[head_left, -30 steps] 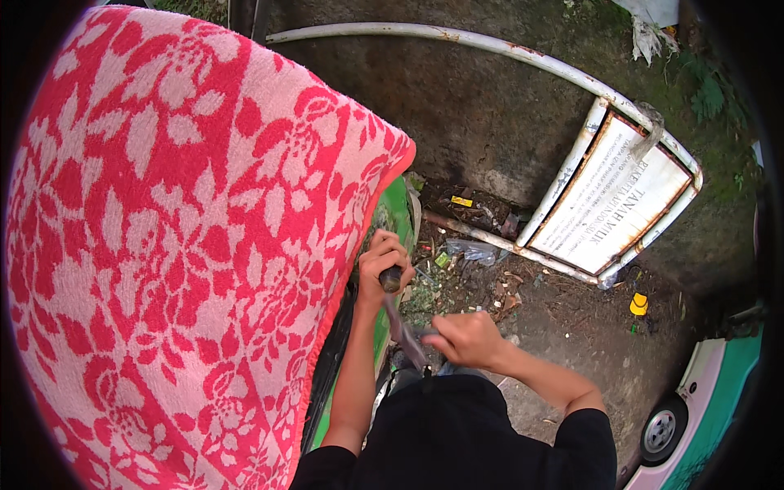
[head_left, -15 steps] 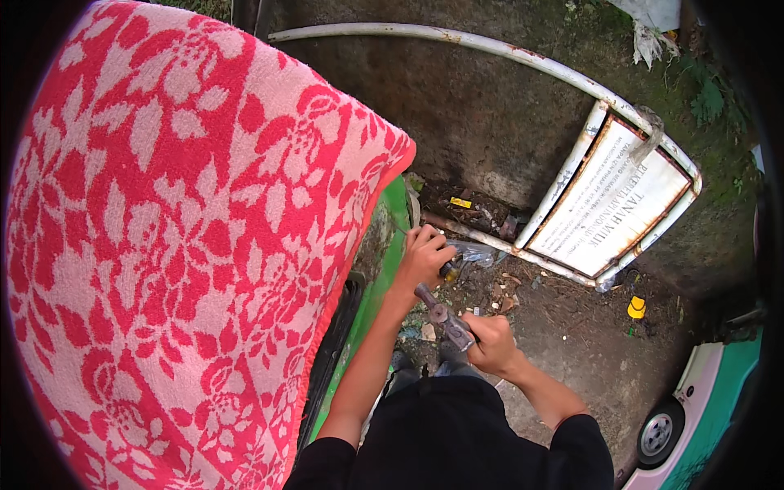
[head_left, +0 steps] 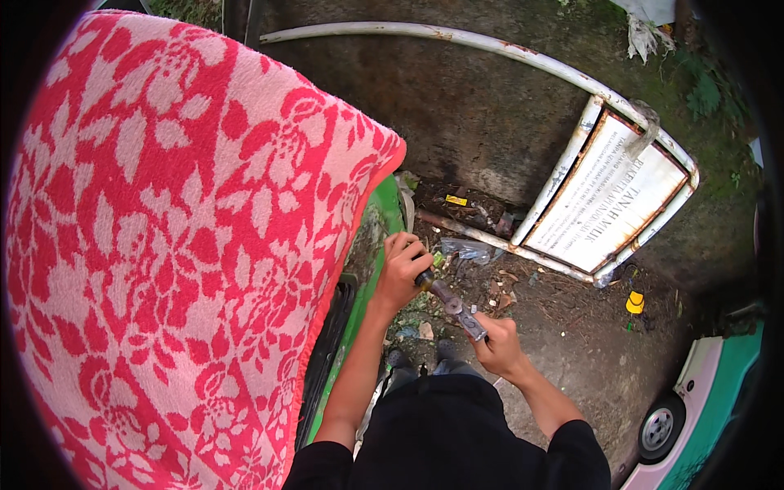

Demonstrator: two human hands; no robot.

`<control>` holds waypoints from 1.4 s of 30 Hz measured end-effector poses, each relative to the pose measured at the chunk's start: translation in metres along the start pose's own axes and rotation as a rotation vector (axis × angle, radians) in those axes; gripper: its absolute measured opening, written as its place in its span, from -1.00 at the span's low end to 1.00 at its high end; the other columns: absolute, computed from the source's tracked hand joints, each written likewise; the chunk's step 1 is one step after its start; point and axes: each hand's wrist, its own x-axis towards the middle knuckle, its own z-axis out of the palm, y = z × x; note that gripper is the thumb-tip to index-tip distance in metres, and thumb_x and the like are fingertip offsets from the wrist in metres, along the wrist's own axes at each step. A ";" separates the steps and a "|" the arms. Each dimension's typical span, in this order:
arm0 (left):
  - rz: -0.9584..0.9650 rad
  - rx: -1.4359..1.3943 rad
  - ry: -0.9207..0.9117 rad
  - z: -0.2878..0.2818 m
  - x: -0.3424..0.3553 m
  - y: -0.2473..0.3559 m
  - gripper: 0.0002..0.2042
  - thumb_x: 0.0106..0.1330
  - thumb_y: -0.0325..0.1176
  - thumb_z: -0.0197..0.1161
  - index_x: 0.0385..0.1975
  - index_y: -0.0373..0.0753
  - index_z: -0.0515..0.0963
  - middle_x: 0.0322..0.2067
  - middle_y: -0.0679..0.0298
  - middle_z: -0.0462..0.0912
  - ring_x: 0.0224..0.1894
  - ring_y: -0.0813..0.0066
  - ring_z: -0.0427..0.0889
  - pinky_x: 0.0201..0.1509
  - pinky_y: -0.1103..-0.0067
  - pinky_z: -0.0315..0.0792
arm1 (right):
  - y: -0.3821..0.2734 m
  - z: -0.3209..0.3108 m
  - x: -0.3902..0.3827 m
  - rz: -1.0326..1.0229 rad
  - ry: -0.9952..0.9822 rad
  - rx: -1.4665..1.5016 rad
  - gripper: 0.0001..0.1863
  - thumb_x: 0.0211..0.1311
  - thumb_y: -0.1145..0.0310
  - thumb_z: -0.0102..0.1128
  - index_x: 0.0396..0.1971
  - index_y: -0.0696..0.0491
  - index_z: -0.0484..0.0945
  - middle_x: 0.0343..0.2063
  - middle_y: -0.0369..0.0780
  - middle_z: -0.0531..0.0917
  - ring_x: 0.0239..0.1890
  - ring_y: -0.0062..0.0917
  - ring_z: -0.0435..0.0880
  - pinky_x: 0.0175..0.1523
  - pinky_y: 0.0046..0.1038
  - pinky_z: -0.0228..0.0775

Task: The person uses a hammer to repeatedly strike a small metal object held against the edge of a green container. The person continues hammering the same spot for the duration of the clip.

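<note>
While the left grip [head_left: 401, 269] is closed around a dark-handled tool [head_left: 423, 279], the right grip [head_left: 501, 347] is clenched on a hammer [head_left: 454, 307] just nearer and to the right. Half a second ago the hammer's head was apart from the tool's handle end; now the two line up and appear to meet, in what looks like a striking position. The tool is beside a green panel [head_left: 392, 206], its tip indistinct. Farther left spreads a red-and-pink floral cloth [head_left: 188, 245]. At far right, a white sign [head_left: 608, 192] in a rusty pipe frame [head_left: 523, 54] carries tilted lines of dark lettering.
</note>
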 end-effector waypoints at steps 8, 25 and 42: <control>0.017 0.005 0.081 0.002 -0.002 0.000 -0.76 -0.22 -0.50 0.44 -0.50 -0.21 0.56 -0.40 0.30 0.55 -0.06 0.21 0.56 0.12 0.21 0.32 | 0.012 0.001 -0.006 0.028 -0.035 0.007 -0.99 0.12 0.58 0.19 -0.44 0.17 0.57 -0.70 -0.10 0.53 -0.68 -0.25 0.57 -0.53 -0.35 0.34; -0.110 -0.135 0.219 -0.013 0.004 0.000 -0.79 -0.16 -0.56 0.44 -0.59 -0.25 0.50 -0.48 0.31 0.55 -0.18 0.18 0.55 -0.02 0.27 0.34 | 0.012 0.008 0.021 -0.280 -0.107 -0.024 -0.65 0.38 0.17 0.24 -0.52 0.09 0.47 -0.68 -0.17 0.49 -0.66 -0.21 0.54 -0.55 -0.24 0.37; -0.126 -0.236 0.220 -0.027 0.007 -0.005 -0.78 -0.17 -0.63 0.39 -0.61 -0.27 0.45 -0.52 0.29 0.53 -0.26 0.22 0.53 -0.10 0.34 0.37 | 0.007 0.010 0.029 -0.236 -0.072 0.025 -0.92 0.18 0.47 0.19 -0.43 0.11 0.48 -0.67 -0.08 0.48 -0.67 -0.14 0.51 -0.54 -0.21 0.33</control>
